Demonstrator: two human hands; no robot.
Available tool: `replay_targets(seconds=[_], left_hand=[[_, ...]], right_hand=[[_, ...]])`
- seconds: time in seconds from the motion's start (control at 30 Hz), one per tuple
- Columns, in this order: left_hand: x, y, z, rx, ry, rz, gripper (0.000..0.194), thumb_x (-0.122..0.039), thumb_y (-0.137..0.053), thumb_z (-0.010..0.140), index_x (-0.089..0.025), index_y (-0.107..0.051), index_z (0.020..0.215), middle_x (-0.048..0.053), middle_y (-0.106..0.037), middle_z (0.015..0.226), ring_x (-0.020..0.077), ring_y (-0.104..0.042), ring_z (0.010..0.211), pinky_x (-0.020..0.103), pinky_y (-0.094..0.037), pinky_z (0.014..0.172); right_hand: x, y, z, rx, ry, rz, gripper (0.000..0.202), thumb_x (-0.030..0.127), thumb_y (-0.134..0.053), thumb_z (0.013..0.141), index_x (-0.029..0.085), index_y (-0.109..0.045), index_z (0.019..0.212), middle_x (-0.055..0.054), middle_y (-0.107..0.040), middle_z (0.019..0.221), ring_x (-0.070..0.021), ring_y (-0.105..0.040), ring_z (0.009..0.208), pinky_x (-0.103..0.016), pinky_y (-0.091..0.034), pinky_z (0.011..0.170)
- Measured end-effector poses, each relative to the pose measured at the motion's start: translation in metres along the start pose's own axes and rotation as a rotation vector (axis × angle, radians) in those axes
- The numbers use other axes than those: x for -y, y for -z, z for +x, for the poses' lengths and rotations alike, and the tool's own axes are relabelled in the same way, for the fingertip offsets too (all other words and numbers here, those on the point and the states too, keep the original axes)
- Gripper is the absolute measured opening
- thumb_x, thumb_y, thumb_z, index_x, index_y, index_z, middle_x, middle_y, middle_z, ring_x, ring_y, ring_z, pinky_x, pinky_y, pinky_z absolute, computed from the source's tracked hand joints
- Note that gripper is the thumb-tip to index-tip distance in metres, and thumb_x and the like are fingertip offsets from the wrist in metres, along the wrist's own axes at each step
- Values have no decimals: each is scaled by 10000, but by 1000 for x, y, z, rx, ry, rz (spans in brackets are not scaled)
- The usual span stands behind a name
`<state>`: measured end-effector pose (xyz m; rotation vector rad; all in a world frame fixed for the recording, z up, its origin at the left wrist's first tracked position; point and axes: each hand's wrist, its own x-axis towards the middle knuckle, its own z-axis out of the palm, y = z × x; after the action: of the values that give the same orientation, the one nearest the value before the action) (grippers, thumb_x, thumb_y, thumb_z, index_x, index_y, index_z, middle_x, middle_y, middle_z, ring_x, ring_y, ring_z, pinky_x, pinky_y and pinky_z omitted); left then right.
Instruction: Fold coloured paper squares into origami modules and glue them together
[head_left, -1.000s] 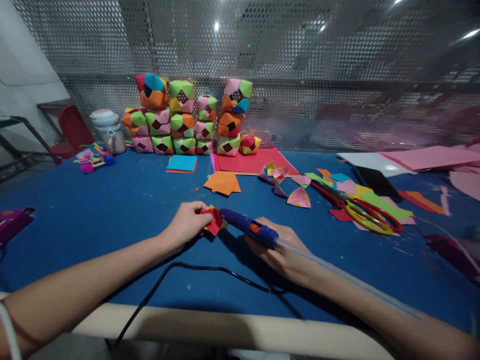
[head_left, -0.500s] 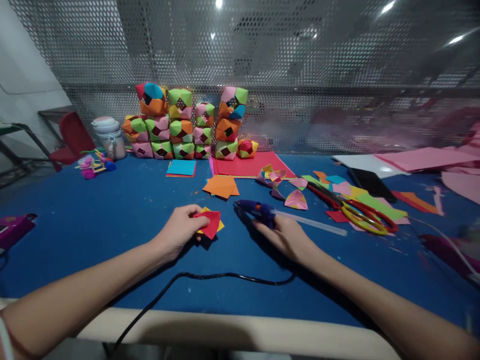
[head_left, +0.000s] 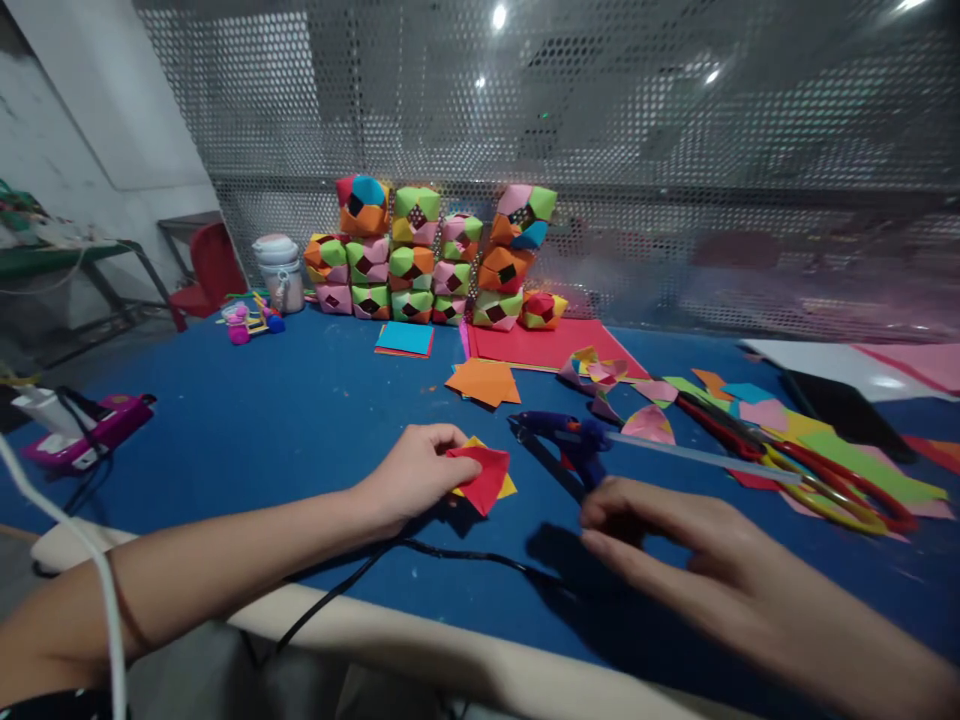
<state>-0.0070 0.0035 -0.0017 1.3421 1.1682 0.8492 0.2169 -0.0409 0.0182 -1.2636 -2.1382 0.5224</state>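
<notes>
Folded red-and-yellow paper point(head_left: 484, 477) is pinched at its left edge by the left hand point(head_left: 416, 475), thumb on top and fingers closed beneath, and is held low over the blue tabletop point(head_left: 300, 400), just left of the blue glue gun point(head_left: 562, 435). It is judged to be very light, thin and easily creased, so a gentle pinch on a folded edge or corner would suit it better than pressure on its hollow middle; any fresh glue on it cannot be made out. The glue gun is seen set down on the table with a clear glue stick point(head_left: 697, 458) projecting from its back toward the scissors point(head_left: 810, 470), and its black cord point(head_left: 450, 555) is trailed toward the table's near edge. The right hand point(head_left: 697, 560) is held open and empty above the table, fingers loosely spread, just short of the gun and touching nothing. Stacked paper cubes point(head_left: 435, 255) are lined along the perforated metal screen point(head_left: 600, 150) at the back, with loose coloured sheets and offcuts point(head_left: 484, 382) lying between. No brand, label or legible writing can be read on anything in view
</notes>
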Motion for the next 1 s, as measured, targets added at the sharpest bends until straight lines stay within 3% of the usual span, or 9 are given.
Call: replay_targets(seconds=[0.13, 0.3, 0.5, 0.63, 0.77, 1.0], left_hand=[[4, -5, -6, 56, -62, 41, 9, -151, -555, 650, -144, -560, 649, -20, -540, 558, 69, -471, 480, 188, -347, 460], [8, -5, -8, 66, -86, 62, 41, -170, -554, 664, -144, -542, 636, -26, -502, 552, 63, -446, 479, 188, -324, 449], [14, -6, -4, 52, -68, 52, 35, -165, -545, 661, -142, -543, 687, -18, -516, 565, 68, -469, 473, 186, -358, 435], [18, -10, -2, 34, -55, -22, 142, -144, -565, 638, -155, -514, 770, -36, -516, 588, 68, -492, 482, 179, -390, 443], [17, -12, -2, 69, -74, -69, 89, -135, -558, 663, -146, -512, 738, -24, -523, 618, 64, -500, 521, 181, -388, 483], [6, -9, -3, -39, -147, 115, 82, -213, -545, 747, -141, -570, 717, -8, -545, 666, 78, -481, 582, 202, -376, 532]], right_hand=[[12, -34, 22, 75, -7, 60, 225, 380, -506, 834, 192, -567, 941, -42, -635, 767, -143, -560, 616, -259, -460, 545], [8, -57, 39, 68, -40, 174, 193, 346, -484, 839, 178, -578, 824, -32, -623, 729, -143, -551, 637, -248, -439, 544], [5, -66, 36, -33, -83, 289, 184, 351, -518, 807, 179, -575, 777, -8, -586, 648, -123, -514, 552, -229, -421, 503], [-1, -70, 32, -50, -119, 311, 193, 362, -541, 796, 179, -575, 746, -3, -575, 615, -118, -505, 526, -223, -404, 479], [-5, -70, 32, -78, -154, 323, 196, 360, -551, 788, 173, -571, 735, 3, -551, 602, -109, -480, 517, -221, -392, 474], [-6, -68, 36, -105, -175, 399, 139, 293, -556, 767, 158, -567, 739, 7, -555, 632, -102, -487, 557, -218, -399, 507]])
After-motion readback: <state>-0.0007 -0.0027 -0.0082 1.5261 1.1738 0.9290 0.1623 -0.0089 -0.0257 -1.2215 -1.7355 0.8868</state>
